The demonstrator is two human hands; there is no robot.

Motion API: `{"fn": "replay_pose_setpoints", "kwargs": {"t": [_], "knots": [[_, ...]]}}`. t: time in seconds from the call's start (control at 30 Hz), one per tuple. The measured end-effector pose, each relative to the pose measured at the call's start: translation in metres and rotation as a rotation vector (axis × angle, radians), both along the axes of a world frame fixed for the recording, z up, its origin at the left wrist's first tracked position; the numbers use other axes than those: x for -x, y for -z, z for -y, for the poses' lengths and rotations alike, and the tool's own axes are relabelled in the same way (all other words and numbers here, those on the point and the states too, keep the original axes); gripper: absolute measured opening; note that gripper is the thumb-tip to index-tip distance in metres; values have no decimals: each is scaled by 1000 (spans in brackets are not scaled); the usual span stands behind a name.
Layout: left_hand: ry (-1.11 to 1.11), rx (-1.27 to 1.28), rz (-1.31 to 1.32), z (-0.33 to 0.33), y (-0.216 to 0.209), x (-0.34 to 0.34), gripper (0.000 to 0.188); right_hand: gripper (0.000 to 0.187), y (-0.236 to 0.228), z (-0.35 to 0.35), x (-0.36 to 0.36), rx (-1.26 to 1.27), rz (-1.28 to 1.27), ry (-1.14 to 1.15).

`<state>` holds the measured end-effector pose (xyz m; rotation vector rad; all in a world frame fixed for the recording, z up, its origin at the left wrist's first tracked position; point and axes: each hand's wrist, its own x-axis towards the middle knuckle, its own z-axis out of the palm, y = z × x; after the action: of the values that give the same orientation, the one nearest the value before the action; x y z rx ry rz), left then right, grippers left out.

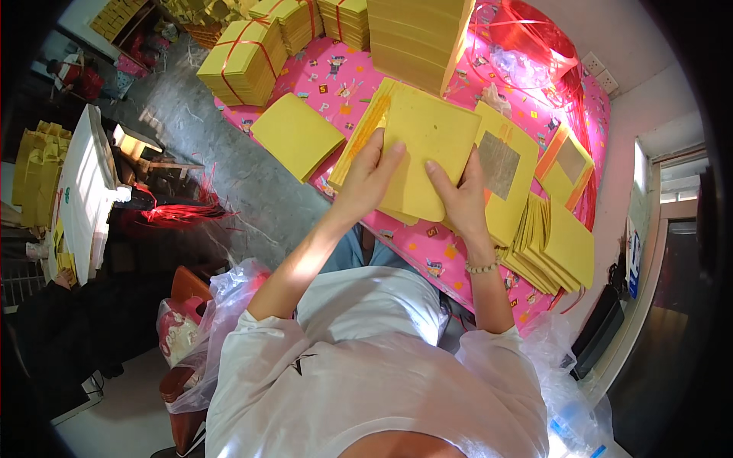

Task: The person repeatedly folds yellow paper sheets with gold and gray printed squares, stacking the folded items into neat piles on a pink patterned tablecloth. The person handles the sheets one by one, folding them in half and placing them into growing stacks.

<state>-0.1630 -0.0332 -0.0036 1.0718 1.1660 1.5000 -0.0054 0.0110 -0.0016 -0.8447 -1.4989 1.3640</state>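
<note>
Between my two hands is a stack of yellow paper sheets [435, 126], raised over the pink table. My left hand [370, 172] grips its left side, thumb on top and fingers underneath. At the lower right edge my right hand [464, 195] holds on, thumb on the top sheet, a beaded bracelet on the wrist. Under and to the left of the stack show more yellow sheets with orange edges [363, 141]. A folded yellow sheet [298, 136] lies left of my hands. Right of them is a yellow sheet with a grey-brown rectangle [500, 164].
Red-tied yellow paper bundles [243, 62] and a tall yellow stack [418, 42] stand at the table's far side. Fanned yellow sheets [551, 248] lie right, beneath an orange-edged sheet [565, 164]. Red ribbon [534, 38] piles far right. Another person [76, 76] is far left.
</note>
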Motion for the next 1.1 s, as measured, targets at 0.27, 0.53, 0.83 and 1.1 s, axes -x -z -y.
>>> {"fn": "replay_pose_setpoints", "kwargs": {"t": [0.27,0.53,0.83,1.1], "knots": [[-131,-132,-218,8,3,-10,28,53,-1,4,-4,19,-64,-59],[-171,-228,-193,15,3,-13,25,57,-5,8,-7,65,-115,-126],[-133,-237,-110,16,0,-5,23,31,-11,3,-12,167,-154,-146],[-115,-202,-104,22,3,7,27,27,-14,3,-5,154,-179,-148]]}}
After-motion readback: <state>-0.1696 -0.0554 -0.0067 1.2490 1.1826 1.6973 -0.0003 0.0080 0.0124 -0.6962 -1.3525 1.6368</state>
